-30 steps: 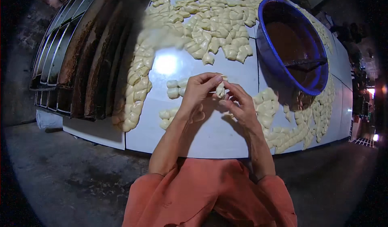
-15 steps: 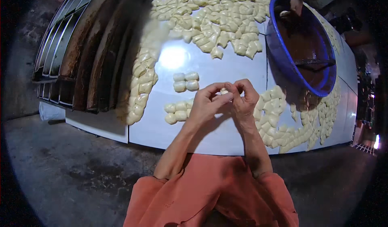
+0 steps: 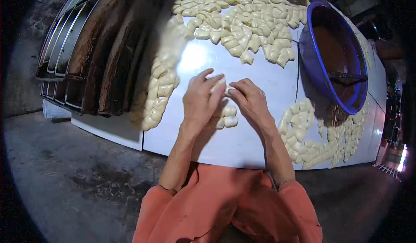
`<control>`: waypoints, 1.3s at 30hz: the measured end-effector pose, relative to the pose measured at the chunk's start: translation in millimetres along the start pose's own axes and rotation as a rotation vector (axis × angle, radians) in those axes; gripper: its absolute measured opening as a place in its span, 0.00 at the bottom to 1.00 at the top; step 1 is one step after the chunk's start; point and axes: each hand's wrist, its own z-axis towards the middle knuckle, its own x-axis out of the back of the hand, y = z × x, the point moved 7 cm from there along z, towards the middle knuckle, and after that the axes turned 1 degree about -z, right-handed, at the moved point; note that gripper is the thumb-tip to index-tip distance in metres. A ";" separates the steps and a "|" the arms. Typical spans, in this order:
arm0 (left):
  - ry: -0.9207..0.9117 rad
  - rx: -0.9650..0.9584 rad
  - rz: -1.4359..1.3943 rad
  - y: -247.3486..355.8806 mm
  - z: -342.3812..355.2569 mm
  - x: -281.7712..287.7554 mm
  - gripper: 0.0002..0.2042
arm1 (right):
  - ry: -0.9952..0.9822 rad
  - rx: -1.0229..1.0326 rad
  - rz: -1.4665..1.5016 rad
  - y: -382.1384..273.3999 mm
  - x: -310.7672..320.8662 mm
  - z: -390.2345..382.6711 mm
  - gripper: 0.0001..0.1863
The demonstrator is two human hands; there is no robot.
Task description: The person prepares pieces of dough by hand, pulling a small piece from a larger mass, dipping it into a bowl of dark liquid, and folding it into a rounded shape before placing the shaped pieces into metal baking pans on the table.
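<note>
My left hand (image 3: 203,95) and my right hand (image 3: 245,98) meet over the white table (image 3: 180,143), fingers closed on a small pale dough piece (image 3: 227,89) that they partly hide. Just beneath them lies a group of rounded dough pieces (image 3: 225,116); whatever else lies under my left hand is hidden. Long patches of pale, glossy dough (image 3: 158,89) run down the left side, a large cluster (image 3: 242,28) spreads beyond my hands, and more dough (image 3: 303,152) lies at the right.
A blue tub (image 3: 307,48) holding brown liquid and a dark bar stands at the right. Stacked rusty metal molds (image 3: 82,48) occupy the left side of the table, with a white sack (image 3: 54,110) below them. The stained concrete floor (image 3: 78,173) surrounds the near edge.
My hands have moved a little up and left onto the small dough groups on the table, covering part of them. A hand seen at the tub half a second ago is gone.
</note>
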 end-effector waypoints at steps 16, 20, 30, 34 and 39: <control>-0.148 -0.197 0.063 13.6 54.5 -42.4 0.18 | 0.263 -0.158 0.066 50.0 32.2 72.5 0.10; -0.262 -0.145 -0.136 26.2 54.5 -52.2 0.20 | 0.121 -0.406 0.836 67.1 45.4 6.3 0.10; -0.651 -0.152 -0.194 91.3 -41.8 -109.2 0.14 | 0.427 -0.489 0.851 82.0 84.4 -100.7 0.17; -0.618 -0.098 -0.231 88.5 -53.5 -125.2 0.09 | 0.495 -0.581 0.726 92.8 96.8 -139.5 0.13; -0.635 -0.017 -0.457 97.4 -45.6 -110.1 0.17 | 0.382 -0.484 0.700 82.5 74.7 -151.3 0.14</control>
